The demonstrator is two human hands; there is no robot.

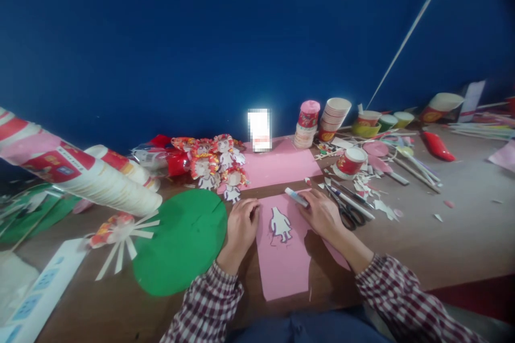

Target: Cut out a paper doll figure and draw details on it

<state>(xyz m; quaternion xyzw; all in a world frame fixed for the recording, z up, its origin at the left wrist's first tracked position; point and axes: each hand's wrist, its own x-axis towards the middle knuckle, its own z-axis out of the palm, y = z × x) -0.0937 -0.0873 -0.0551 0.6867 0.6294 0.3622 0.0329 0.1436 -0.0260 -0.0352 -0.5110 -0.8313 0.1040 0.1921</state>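
A pink paper sheet [284, 273] lies in front of me, with a white paper doll cutout [280, 224] outlined in dark marker on it. My left hand [242, 222] rests at the sheet's left edge, fingers curled; what they hold, if anything, is hidden. At the sheet's upper right, my right hand [322, 213] is closed on a white marker with a pale blue end [296, 197]. Scissors [349, 214] lie just right of that hand, beside a pen. A green paper oval [181, 241] sits left of my left hand.
Paper dolls [207, 163] and a pink sheet [281, 163] lie at the back. Cup stacks [333, 118] stand behind paper scraps on the right. A long stack of cups [100, 187] leans in from the left, above a fringed paper piece [124, 236].
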